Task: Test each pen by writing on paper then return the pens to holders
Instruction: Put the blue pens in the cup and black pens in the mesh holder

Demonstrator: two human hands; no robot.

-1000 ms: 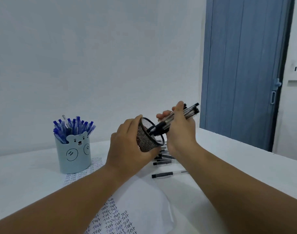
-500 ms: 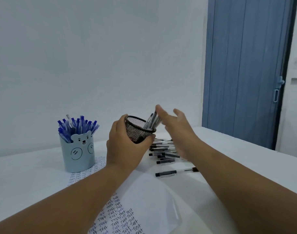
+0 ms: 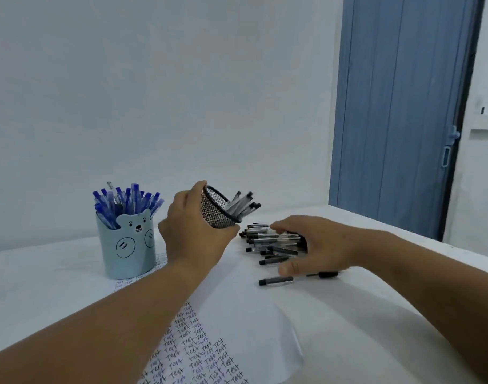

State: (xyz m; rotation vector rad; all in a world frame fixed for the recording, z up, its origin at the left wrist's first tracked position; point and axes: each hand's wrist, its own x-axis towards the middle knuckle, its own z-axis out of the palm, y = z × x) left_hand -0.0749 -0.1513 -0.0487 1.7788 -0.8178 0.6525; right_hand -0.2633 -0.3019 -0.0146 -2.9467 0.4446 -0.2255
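- Your left hand (image 3: 193, 234) grips the mesh cup (image 3: 218, 210), fingers curled round its left side and thumb under the near side; the cup is lifted off the bench (image 3: 376, 314) and tilted so its mouth faces right.
- A few black pens (image 3: 241, 206) lean out of the cup's mouth to the right.
- Your right hand (image 3: 317, 243) is spread wide over the pile of pens (image 3: 267, 241) lying on the bench just right of the cup; fingers reach over the far side of the pile, thumb stretches along the near side. You cannot tell whether it has closed on any pen.
- One loose pen (image 3: 276, 280) lies apart, just near of your thumb, with a dark piece (image 3: 324, 274) to its right.
- The bear cup (image 3: 126, 245) stands upright to the left, full of blue pens (image 3: 126, 202), well apart from your left hand.
- The paper (image 3: 204, 353), covered in the word "Test", lies near you under your left forearm; its right edge curls up.
- Open bench lies to the right and near side of the pile; the bench's far right edge runs toward the blue door (image 3: 398, 106).
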